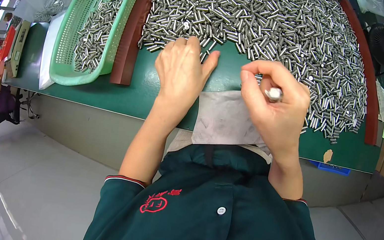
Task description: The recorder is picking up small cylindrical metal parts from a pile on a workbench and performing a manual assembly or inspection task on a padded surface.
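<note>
At the far left edge of the worktop (105,94) a green perforated basket (68,58) stands, holding a loose batch of small metal pins (95,29). A brown strip (132,35) lies just beside its right wall. Your left hand (182,70) rests flat, fingers together and spread on nothing, fingertips touching the near edge of the large pile of metal pins (268,21) that covers the worktop's far side. A grey cloth (222,117) lies at the near edge between your hands. Your right hand (274,105) is closed around a bundle of pins (273,93), their ends showing, just above the cloth's right corner.
</note>
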Demonstrator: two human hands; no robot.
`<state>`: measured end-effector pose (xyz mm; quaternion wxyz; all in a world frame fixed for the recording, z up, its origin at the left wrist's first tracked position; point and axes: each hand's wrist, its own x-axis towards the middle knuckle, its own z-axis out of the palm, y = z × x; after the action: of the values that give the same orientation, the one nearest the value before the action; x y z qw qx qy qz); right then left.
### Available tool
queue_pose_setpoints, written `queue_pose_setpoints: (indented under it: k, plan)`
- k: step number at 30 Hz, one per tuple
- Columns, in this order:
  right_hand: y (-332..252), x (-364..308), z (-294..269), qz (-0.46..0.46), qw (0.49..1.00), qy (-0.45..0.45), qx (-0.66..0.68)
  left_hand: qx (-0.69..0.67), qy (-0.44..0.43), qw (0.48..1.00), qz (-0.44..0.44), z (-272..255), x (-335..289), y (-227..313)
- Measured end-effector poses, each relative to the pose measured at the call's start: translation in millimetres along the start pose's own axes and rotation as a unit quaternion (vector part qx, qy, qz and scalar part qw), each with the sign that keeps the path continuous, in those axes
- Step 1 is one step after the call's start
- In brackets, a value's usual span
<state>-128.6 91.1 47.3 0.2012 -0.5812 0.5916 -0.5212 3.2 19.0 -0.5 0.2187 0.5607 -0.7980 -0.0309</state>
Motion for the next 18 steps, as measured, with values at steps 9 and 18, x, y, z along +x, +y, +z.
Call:
queue_pose_setpoints:
  k: [9, 18]
  plan:
    - [30.6, -25.9, 5.2, 0.084, 0.93, 0.028, 0.356, -0.042, -0.011, 0.994, 0.099, -7.3, -12.2, -5.2]
    - [31.8, -24.9, 0.6, 0.015, 0.946, -0.003, 0.325, 0.102, -0.038, 0.964, 0.245, -7.7, -7.3, -12.6]
